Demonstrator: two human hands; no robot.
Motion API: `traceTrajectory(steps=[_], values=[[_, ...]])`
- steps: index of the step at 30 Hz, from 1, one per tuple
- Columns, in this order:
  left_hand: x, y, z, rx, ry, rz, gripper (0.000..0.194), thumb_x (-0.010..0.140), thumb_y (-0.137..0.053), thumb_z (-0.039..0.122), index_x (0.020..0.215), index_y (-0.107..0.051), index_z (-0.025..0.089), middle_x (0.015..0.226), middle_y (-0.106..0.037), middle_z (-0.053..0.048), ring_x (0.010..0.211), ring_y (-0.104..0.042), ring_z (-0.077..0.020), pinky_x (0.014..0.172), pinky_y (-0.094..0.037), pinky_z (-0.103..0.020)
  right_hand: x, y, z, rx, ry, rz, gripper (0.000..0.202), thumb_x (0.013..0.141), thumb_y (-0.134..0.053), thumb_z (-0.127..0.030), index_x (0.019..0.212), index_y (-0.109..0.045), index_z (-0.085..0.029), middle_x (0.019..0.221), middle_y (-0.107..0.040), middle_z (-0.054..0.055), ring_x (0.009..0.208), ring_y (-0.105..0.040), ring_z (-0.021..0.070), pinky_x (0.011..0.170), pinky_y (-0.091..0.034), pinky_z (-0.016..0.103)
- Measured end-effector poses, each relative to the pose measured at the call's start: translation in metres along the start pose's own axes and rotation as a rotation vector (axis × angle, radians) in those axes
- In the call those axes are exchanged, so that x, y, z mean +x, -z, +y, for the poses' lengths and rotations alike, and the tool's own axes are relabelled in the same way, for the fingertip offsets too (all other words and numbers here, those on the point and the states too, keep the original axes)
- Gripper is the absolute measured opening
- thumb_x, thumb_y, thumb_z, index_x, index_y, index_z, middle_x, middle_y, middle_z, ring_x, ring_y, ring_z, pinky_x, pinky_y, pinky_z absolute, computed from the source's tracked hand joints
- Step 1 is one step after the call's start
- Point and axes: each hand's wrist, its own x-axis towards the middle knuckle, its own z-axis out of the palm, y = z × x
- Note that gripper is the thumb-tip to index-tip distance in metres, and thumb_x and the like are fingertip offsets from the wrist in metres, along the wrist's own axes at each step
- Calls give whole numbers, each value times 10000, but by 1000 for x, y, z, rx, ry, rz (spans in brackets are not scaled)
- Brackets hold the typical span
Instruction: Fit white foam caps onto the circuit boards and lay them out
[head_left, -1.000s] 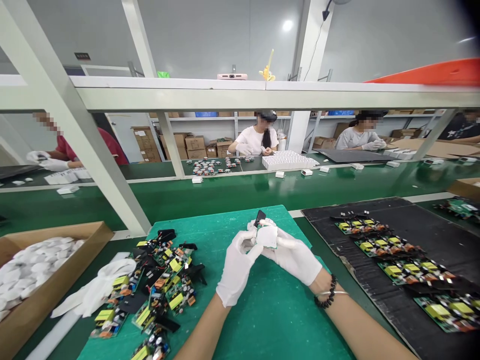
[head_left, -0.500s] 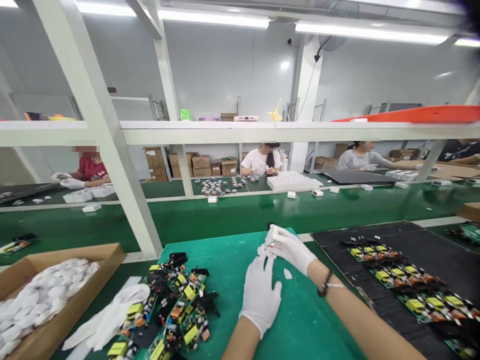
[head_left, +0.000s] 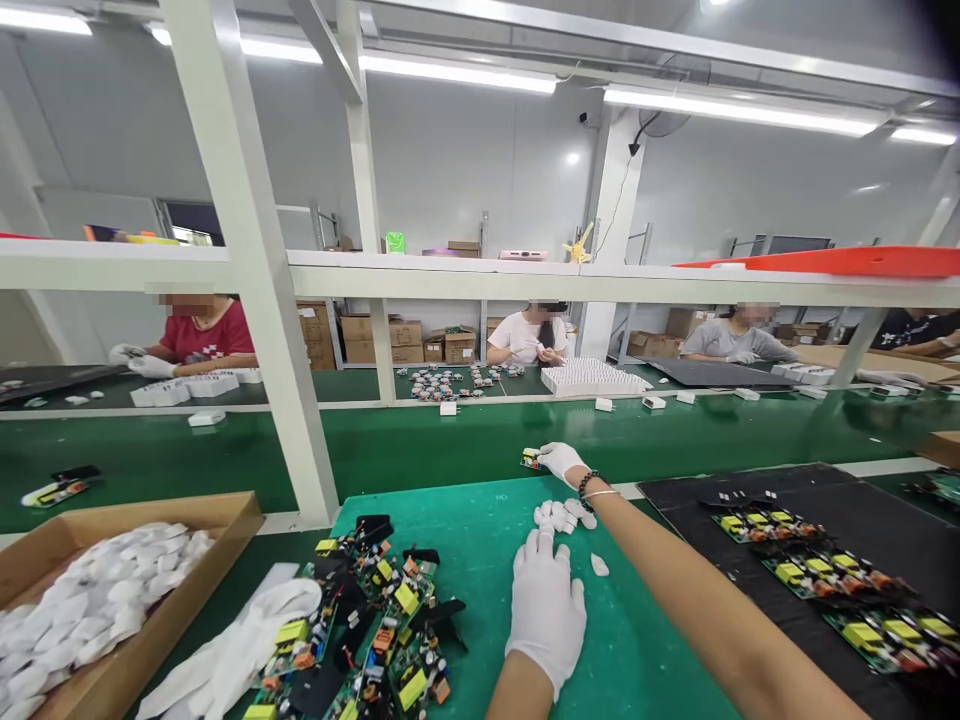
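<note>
My right hand (head_left: 564, 461), in a white glove, reaches forward over the green belt. Its fingers are closed on a small circuit board (head_left: 531, 458) with yellow parts. My left hand (head_left: 546, 600), also gloved, lies palm down on the green mat (head_left: 465, 540), fingers spread. Its fingertips touch a small cluster of white pieces (head_left: 559, 516). A single white piece (head_left: 599, 565) lies apart to the right. A heap of circuit boards (head_left: 382, 620) with yellow, orange and black parts sits left of my left hand.
A cardboard box (head_left: 251, 508) of white pieces and a loose white glove (head_left: 232, 645) are at left. Rows of boards (head_left: 825, 570) lie on a black sheet (head_left: 675, 500) at right. A white post (head_left: 277, 350) rises ahead; several people sit beyond the belt (head_left: 465, 450).
My right hand has moved forward, away from my left hand, and the board now shows at its fingers over the belt. The white cluster has come into clearer view. The camera view has shifted.
</note>
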Motion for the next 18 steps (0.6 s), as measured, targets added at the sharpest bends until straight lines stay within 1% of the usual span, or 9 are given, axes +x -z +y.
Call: traceTrajectory(steps=[2, 4, 7, 9, 11, 13, 14, 16, 18], values=[[1, 4, 3, 1, -20, 18, 340, 753, -428, 248, 1054, -575, 195, 1275, -423, -76, 1183, -320, -264, 988, -246, -414, -11, 7, 15, 9, 24, -1, 245, 851, -476, -292, 1052, -525, -160, 1099, -529, 61, 932, -540, 183, 788, -464, 371], [2, 10, 6, 19, -35, 37, 278, 757, -421, 219, 959, -610, 191, 1209, -470, -82, 1138, -365, -257, 961, -271, -407, -29, 12, 31, 42, 46, -9, 228, 850, -478, -281, 1031, -534, -154, 1053, -556, 61, 889, -558, 166, 767, -473, 359], [5, 16, 9, 61, -17, 53, 273, 792, -355, 186, 790, -627, 183, 1064, -542, -84, 1009, -456, -232, 872, -337, -383, -60, 14, 54, 128, 87, -24, 264, 772, -562, -201, 1026, -551, -131, 897, -628, 57, 782, -597, 163, 738, -481, 350], [6, 16, 10, 72, 29, 81, 292, 802, -332, 167, 860, -618, 183, 1054, -546, -81, 979, -473, -217, 842, -351, -362, -81, 13, 66, 201, 143, -14, 367, 658, -618, -125, 1022, -573, -136, 900, -648, 58, 827, -599, 183, 799, -458, 358], [7, 14, 9, 83, 93, 122, 330, 778, -380, 156, 1059, -551, 182, 1146, -505, -89, 1037, -448, -224, 869, -333, -361, -99, 12, 75, 278, 203, 22, 440, 571, -629, -85, 1003, -596, -168, 1000, -631, 54, 950, -561, 201, 897, -400, 366], [8, 12, 9, 102, 130, 126, 443, 739, -443, 150, 1181, -462, 174, 1196, -474, -109, 1071, -429, -243, 889, -319, -375, -113, 12, 76, 355, 237, 78, 449, 552, -620, -97, 993, -603, -184, 1067, -601, 57, 1033, -514, 218, 951, -347, 385], [8, 11, 9, 107, 126, 103, 448, 732, -457, 150, 1179, -462, 165, 1159, -501, -115, 1045, -447, -247, 880, -327, -381, -118, 11, 73, 392, 242, 109, 434, 572, -610, -123, 1001, -598, -190, 1082, -590, 62, 1050, -500, 226, 954, -339, 399], [9, 10, 10, 107, 91, 30, 388, 736, -449, 133, 1119, -508, 148, 1021, -566, -113, 945, -500, -244, 828, -364, -386, -130, 9, 59, 468, 247, 175, 388, 649, -562, -188, 1036, -575, -206, 1098, -570, 68, 1052, -491, 233, 930, -351, 416], [10, 11, 12, 44, 88, -7, 290, 739, -454, 116, 1005, -567, 135, 935, -585, -111, 886, -521, -231, 798, -385, -381, -144, 2, 35, 531, 291, 208, 366, 709, -495, -210, 1070, -549, -237, 1079, -575, 52, 1007, -510, 224, 891, -373, 411]])
